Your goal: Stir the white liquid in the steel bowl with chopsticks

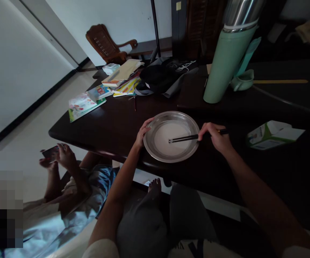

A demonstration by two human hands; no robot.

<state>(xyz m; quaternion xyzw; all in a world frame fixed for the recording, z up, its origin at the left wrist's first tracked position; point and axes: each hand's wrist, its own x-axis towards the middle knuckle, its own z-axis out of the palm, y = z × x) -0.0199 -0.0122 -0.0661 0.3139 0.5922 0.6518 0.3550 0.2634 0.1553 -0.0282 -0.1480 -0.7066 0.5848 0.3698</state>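
Observation:
A round metal plate (189, 123) with a pale white liquid in it sits near the front edge of a dark table (111, 125). My left hand (143, 132) grips the plate's left rim with curled fingers. My right hand (216, 136) is closed round a pair of dark chopsticks (183, 138), whose tips rest in the liquid near the plate's middle.
A tall green thermos (226, 61) and a green cup (242, 80) stand behind the plate. A small carton (273, 133) lies at the right. Books (101, 95) and a black bag (157, 79) lie at the far left. A seated person holds a phone (51, 153) at lower left.

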